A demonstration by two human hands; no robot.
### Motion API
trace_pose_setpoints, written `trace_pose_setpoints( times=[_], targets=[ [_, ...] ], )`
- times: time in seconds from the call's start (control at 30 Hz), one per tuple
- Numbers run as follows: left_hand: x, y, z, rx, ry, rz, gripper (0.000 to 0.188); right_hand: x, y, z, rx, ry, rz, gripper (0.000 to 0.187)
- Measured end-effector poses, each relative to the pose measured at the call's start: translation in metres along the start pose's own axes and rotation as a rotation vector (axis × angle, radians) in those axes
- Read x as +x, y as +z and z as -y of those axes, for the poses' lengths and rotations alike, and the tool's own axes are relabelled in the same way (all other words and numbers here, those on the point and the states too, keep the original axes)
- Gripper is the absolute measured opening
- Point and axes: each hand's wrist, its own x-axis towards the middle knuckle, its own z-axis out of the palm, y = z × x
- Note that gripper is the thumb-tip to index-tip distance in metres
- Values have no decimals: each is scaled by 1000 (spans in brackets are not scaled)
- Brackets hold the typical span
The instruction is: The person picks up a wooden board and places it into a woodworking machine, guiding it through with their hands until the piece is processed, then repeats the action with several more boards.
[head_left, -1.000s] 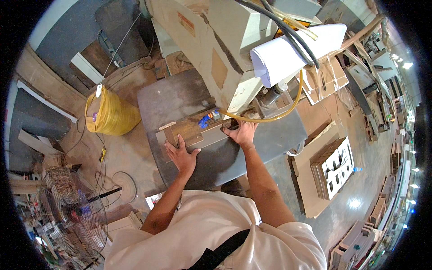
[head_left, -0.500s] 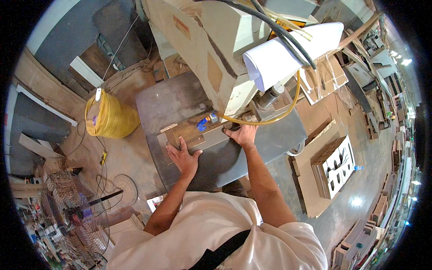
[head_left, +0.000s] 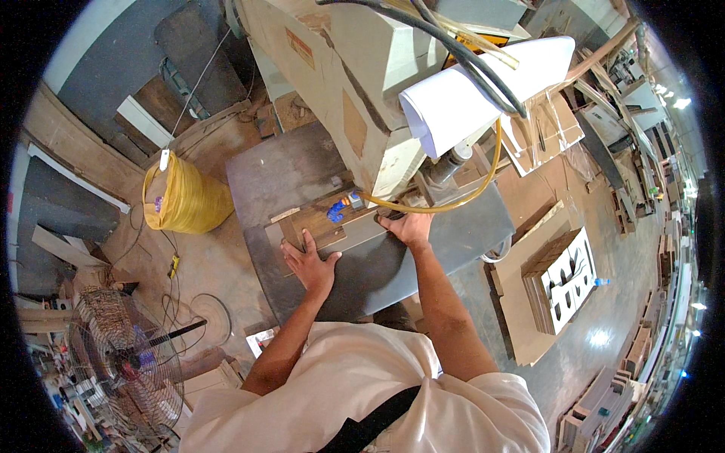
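A flat grey-brown board [head_left: 358, 233] lies on the dark metal table [head_left: 362, 281] of a large machine. My left hand [head_left: 311, 270] rests on its left end, fingers spread and laid flat, thumb pointing right. At the other end, my right hand [head_left: 411, 228] is closed on the board, its thumb reaching left along the edge; the machine hides part of its fingers. Just beyond the board, between my hands, is a blue jointed nozzle [head_left: 334, 212]. A yellow hose [head_left: 453, 207] curves from near it, passing over my right hand.
The pale machine body [head_left: 340, 90] rises beyond the table, with a rolled white sheet [head_left: 483, 90] on it. At left stand a yellow sack [head_left: 192, 198] and a caged fan [head_left: 124, 355]. Stacked cut panels [head_left: 559, 283] lie on cardboard at right.
Both hands keep almost the same places on the board. The view has shifted very slightly.
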Motion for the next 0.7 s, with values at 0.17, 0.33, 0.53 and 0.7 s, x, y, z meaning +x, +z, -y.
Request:
trace_pose_setpoints(
  times=[0.17, 0.33, 0.53, 0.7],
  targets=[
    [0, 5, -2, 20, -2, -25, 101, 1, -1, -3, -18, 7, 19, 87],
    [0, 8, -3, 24, 19, -42, 100, 4, -13, 4, 1, 46, 101, 89],
    [0, 10, -9, 11, 19, -17, 101, 7, -2, -12, -40, 1, 13, 86],
    [0, 11, -8, -2, 20, 8, 102, 9, -3, -14, -98, -24, 76, 89]
  ],
)
